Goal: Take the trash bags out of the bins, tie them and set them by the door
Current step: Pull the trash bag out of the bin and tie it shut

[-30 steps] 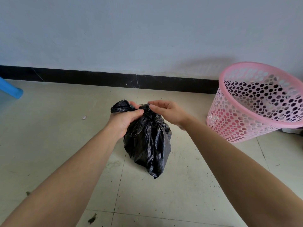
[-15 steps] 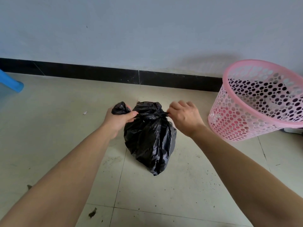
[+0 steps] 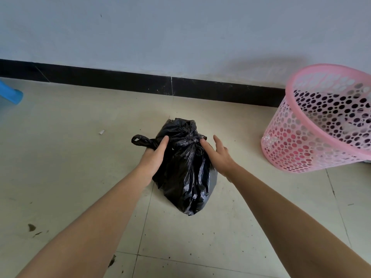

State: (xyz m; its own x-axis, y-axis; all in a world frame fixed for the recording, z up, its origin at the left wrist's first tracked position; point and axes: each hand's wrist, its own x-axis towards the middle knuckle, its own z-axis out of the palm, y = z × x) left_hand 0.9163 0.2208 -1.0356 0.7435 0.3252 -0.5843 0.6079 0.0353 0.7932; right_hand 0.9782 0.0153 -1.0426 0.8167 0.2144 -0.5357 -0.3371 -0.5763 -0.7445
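Bag: the black plastic trash bag sits on the floor straight ahead, between the two hands. Its neck is drawn into a knot on top, and a looped tail of black plastic sticks out to the left.
Left hand: the left hand lies against the bag's left flank, with one digit straight along the plastic near the knot. Its other fingers are hidden under the hand, just where the looped tail comes out, so I cannot tell whether they clasp it.
Right hand: the right hand lies on the bag's right flank, fingers straight and spread. One fingertip touches the plastic beside the knot and another is lifted clear; it pinches nothing.
Floor: pale beige tiled floor, speckled with dark dirt.
Bin: a pink perforated plastic bin stands on the floor to the bag's right, apart from it; its contents are unclear.
Scrap: a small white scrap lies left of the looped tail.
Wall: a grey-white wall with a black skirting strip runs behind the bag.
Left edge: a blue plastic object, cut off by the frame.
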